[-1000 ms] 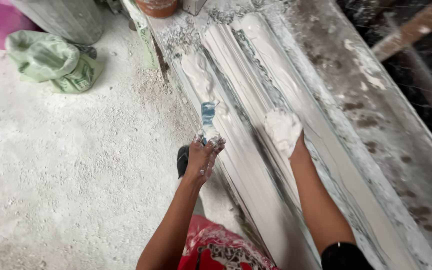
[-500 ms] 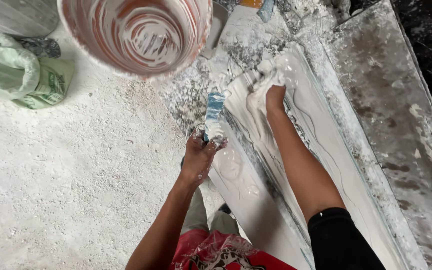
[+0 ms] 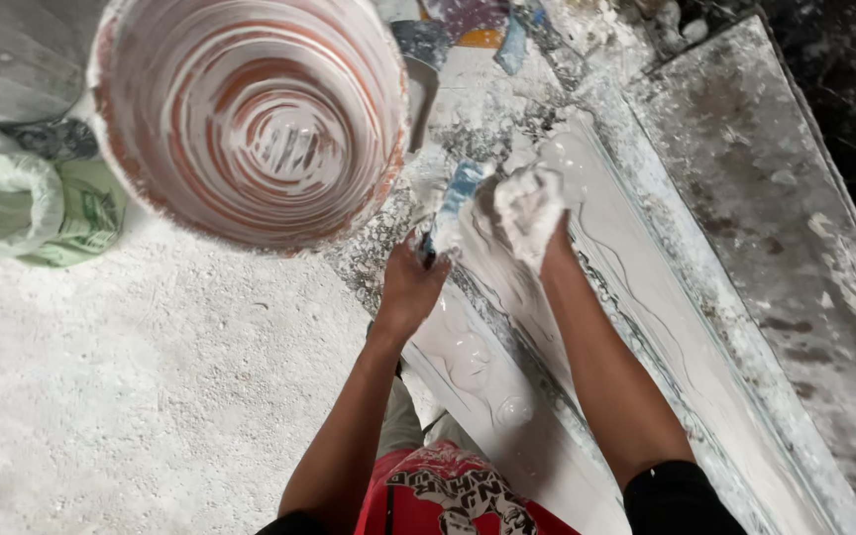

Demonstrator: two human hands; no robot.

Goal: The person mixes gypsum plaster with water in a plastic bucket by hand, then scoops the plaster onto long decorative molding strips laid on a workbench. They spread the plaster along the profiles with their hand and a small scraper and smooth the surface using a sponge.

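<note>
Scene: we work wet plaster into a long moulding form [image 3: 646, 327] beside an orange bucket [image 3: 250, 119].
L hand [image 3: 410, 292]: clenched on a blue-handled scraper [image 3: 453, 203], blade at the form's edge.
R hand [image 3: 529, 208]: coated white, grasping a plaster lump [image 3: 522, 193] over the form's top end.
Tip: we'd press firmly, keep strokes even, fill the relief w/o gaps.

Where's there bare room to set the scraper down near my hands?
Free: the dusty floor left of the left hand, below the bucket and green sack. Crowded: the wet mould around the right hand, and the cluttered far end.
</note>
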